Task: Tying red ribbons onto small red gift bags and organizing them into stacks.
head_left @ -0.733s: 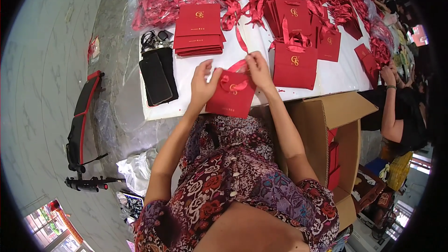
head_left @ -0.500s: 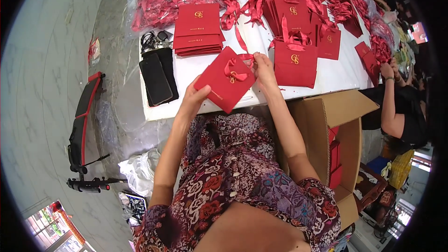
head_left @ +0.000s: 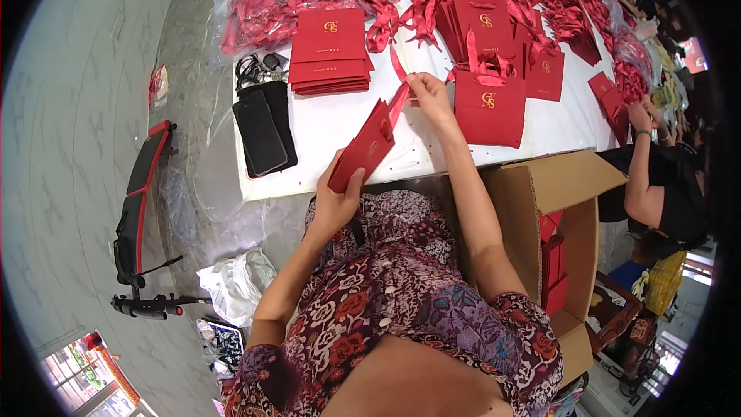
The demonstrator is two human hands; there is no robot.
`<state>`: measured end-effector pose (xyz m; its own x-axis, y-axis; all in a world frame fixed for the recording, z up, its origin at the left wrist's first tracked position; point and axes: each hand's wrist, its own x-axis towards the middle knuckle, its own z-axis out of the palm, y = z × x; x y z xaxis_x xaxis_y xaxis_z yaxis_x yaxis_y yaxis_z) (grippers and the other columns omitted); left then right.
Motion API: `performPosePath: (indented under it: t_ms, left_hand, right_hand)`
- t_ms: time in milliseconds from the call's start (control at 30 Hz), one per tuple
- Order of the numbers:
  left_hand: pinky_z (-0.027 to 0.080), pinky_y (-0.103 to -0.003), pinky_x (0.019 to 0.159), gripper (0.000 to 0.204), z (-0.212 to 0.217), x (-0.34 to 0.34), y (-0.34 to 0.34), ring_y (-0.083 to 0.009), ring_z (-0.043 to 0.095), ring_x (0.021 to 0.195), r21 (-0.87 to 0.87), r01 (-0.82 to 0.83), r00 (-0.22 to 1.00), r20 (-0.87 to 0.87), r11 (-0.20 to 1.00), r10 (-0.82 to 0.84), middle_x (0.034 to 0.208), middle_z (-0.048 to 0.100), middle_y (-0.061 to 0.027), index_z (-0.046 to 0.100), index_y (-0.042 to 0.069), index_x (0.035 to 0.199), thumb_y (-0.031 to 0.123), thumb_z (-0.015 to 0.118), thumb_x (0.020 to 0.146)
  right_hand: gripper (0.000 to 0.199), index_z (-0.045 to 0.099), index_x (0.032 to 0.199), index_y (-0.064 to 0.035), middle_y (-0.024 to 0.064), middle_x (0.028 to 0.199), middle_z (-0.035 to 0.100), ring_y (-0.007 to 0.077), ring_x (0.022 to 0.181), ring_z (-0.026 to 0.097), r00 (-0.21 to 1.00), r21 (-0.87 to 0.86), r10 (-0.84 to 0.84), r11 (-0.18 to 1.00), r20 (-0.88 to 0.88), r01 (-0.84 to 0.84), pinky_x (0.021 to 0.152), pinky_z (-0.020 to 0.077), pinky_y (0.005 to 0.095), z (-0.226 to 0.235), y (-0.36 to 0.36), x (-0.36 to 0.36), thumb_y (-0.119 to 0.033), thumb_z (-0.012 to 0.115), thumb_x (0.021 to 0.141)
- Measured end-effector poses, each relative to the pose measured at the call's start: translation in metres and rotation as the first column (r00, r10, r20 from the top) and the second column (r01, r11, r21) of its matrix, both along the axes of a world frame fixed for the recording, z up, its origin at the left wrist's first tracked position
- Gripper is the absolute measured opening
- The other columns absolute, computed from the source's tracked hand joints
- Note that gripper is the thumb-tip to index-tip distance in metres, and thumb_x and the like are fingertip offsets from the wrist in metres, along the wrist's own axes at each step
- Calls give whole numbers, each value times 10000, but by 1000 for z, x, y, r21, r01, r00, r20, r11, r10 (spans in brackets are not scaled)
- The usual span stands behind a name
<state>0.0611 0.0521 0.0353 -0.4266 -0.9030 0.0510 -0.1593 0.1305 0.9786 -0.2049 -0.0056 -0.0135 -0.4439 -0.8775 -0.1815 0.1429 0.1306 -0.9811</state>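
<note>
A small red paper gift bag (head_left: 361,156) is gripped along its lower end by my left hand (head_left: 336,199), thumb on its near face. It tilts steeply above the front edge of the table. My right hand (head_left: 434,104) pinches a red ribbon (head_left: 398,102) beyond the bag's upper edge; the ribbon runs from there to the bag. Left of the ribbon lies a stack of flat red bags (head_left: 330,35). To the right of my right hand is a red bag with ribbon handles (head_left: 488,114), overlapping several more.
A clear plastic sack of red ribbons (head_left: 285,0) fills the back left. Near the table's left edge lie a black phone (head_left: 261,133) and keys (head_left: 270,66). An open cardboard box (head_left: 575,177) holding red bags stands at right. Beyond it, a person's hands (head_left: 639,114) handle red ribbons.
The bag has turned more edge-on and swung lower, nearer my body. My right hand has moved slightly up and away from it, drawing the ribbon out straighter.
</note>
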Motion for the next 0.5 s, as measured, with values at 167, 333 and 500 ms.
performPosePath:
  t_ms: [167,333,500]
  left_hand:
    - [408,-432,930,560,12,10,-11,-345,531,1065,-576,121,934,342,808,104,1122,584,-128,575,57,1238,-16,712,700]
    - [383,-451,981,680,-25,3,-9,-332,491,1163,-578,384,722,674,720,157,1242,524,-125,544,84,1293,72,783,656]
    - [380,-452,987,810,-26,-23,-14,-335,475,1188,-497,408,766,642,766,8,1259,517,-143,528,75,1341,264,859,627]
  right_hand:
    - [262,626,973,0,65,798,658,166,726,647,947,14,-13,1000,-321,19,646,508,304,3,7,-3,-259,655,943]
    - [233,606,920,6,203,878,669,410,796,656,528,83,25,993,-849,87,702,519,476,-5,2,3,-216,665,878]
    - [203,597,907,2,219,887,666,426,802,661,436,102,53,991,-898,89,694,514,500,-13,3,-2,-192,645,871]
